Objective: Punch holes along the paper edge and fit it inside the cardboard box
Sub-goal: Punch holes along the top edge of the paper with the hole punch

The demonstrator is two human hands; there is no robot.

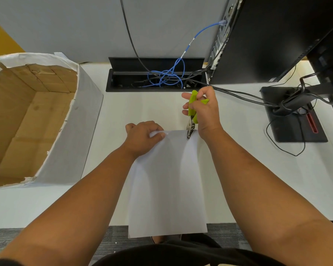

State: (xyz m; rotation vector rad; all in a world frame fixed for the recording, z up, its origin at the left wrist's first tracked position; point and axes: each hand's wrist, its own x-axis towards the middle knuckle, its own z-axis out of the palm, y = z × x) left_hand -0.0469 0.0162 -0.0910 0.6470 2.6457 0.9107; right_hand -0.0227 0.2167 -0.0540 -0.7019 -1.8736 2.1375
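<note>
the left hand point(142, 136) pinches the far left corner of the white paper point(167, 185), which lies on the white desk point(248, 150) with its near edge hanging past the desk's front. the right hand point(204, 110) is closed around the green handles of a hole punch point(192, 116), its metal jaws set over the paper's far edge near the right corner. the open cardboard box point(33, 116) stands well apart at the left.

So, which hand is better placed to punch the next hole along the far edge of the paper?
The right hand: it already holds the green-handled metal hole punch, whose tip sits on the far edge of the white paper sheet. The left hand only pinches that edge.
</note>
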